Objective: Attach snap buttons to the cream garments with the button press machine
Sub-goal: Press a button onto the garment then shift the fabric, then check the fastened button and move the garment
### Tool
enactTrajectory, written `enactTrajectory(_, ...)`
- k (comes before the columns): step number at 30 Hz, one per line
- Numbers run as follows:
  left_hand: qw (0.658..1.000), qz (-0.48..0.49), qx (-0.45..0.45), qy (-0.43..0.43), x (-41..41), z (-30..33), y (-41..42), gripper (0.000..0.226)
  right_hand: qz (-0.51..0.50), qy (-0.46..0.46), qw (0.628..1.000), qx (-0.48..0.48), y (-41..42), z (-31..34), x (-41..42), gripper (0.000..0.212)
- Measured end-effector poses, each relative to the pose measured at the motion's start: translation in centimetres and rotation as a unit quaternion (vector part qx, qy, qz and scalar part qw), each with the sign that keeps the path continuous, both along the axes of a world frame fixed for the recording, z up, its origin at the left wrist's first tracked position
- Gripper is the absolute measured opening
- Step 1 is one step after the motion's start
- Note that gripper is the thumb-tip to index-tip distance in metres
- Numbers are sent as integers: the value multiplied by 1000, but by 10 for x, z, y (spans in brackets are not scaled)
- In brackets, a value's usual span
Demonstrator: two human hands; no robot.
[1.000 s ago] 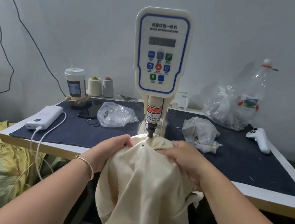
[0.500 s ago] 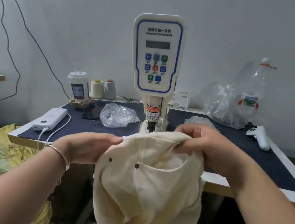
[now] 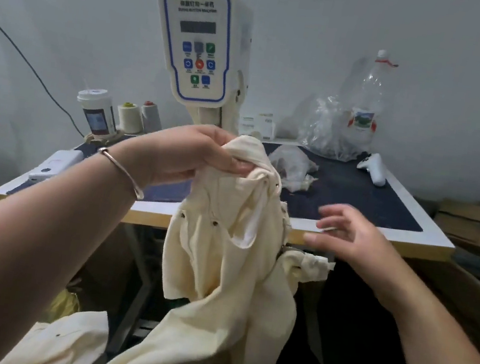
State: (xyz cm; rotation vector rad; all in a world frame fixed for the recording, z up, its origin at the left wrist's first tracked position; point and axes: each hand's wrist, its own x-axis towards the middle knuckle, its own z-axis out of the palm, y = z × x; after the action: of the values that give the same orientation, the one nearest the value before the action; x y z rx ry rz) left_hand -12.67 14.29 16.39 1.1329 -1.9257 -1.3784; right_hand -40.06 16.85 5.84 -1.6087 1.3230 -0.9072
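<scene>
Left hand [image 3: 196,157] up at 12 o'clock of the garment [image 3: 222,256], fingers [image 3: 236,164] pinched tight on a bunched top edge, right in front of the press machine [image 3: 196,43]. Cloth hangs off the surface [image 3: 372,237] edge, drooping toward the lap. Looks light, thin, v. floppy, no stiffness, so it'll fold and twist wherever it isn't held. Right hand [image 3: 348,237] at 3 o'clock, fingers spread and slack, holding nothing, just beside the fabric. Dark snaps [image 3: 214,223] already set along one band. Best grip, I'd say: both hands on the hem either side of the next snap spot, pulled flat; one-hand pinch lets it swing.
</scene>
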Motion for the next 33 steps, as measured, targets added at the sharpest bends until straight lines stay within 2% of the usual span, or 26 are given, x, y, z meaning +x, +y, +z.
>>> enactTrajectory(2, 999, -19, 4, 29, -19, 4, 3, 14, 47, 39, 993, 97, 23, -35, -11, 106)
enactTrajectory(3, 999, -33, 8, 39, -30, 4, 4, 16, 78, 35, 989, 119, 34, -48, -7, 112)
enactTrajectory(4, 998, -48, 14, 42, -41, 4, 7, 18, 92, 8, 988, 121, 43, -59, 4, 108)
enactTrajectory(5, 997, -59, 20, 41, -52, 3, 10, 19, 79, -52, 990, 107, 48, -66, 16, 99)
enactTrajectory(7, 998, -62, 17, 20, -69, -3, 16, 20, 13, -163, 985, 57, 49, -79, 41, 65)
enactTrajectory(10, 997, -1, -58, -59, -72, -16, 26, 10, -57, -249, 966, 41, 52, -82, 61, 22)
enactTrajectory(11, 993, 21, -79, -88, -65, -20, 28, 28, -86, -279, 956, 37, 52, -81, 62, 9)
enactTrajectory(14, 983, 128, -48, -121, -21, -44, 40, 124, -164, -431, 887, 26, 44, -69, 47, 23)
enactTrajectory(15, 983, 133, -39, -123, -8, -55, 48, 138, -156, -483, 861, 24, 40, -62, 39, 22)
enactTrajectory(17, 991, 42, -2, -125, -1, -82, 66, 129, -119, -555, 823, 19, 32, -42, 24, 19)
enactTrajectory(18, 992, -13, 25, -121, -8, -98, 74, 121, -100, -572, 814, 18, 29, -31, 20, 19)
enactTrajectory(20, 993, -61, 73, -65, -35, -119, 81, 110, -50, -591, 805, 16, 29, -10, 19, 24)
enactTrajectory(21, 993, -66, 94, -17, -53, -124, 83, 99, -21, -592, 806, 20, 31, -1, 21, 28)
enactTrajectory(23, 989, -40, 133, 54, -93, -130, 83, 63, 16, -562, 826, 33, 37, 10, 21, 36)
enactTrajectory(25, 992, 12, 107, 60, -130, -142, 81, 32, 43, -490, 869, 49, 44, 15, 8, 40)
enactTrajectory(26, 995, 30, 76, 53, -144, -150, 77, 26, 55, -436, 897, 51, 49, 17, -2, 41)
enactTrajectory(28, 994, 35, 76, 69, -176, -152, 75, 23, 36, -304, 952, 21, 59, 22, -27, 41)
enactTrajectory(30, 978, 35, 164, 121, -200, -135, 70, 23, -30, -183, 981, -49, 72, 25, -55, 42)
enactTrajectory(31, 966, 57, 202, 151, -214, -123, 64, 26, -80, -137, 983, -91, 80, 25, -68, 40)
enactTrajectory(33, 980, 27, 151, 127, -243, -95, 57, 21, -222, -43, 952, -204, 100, 23, -94, 37)
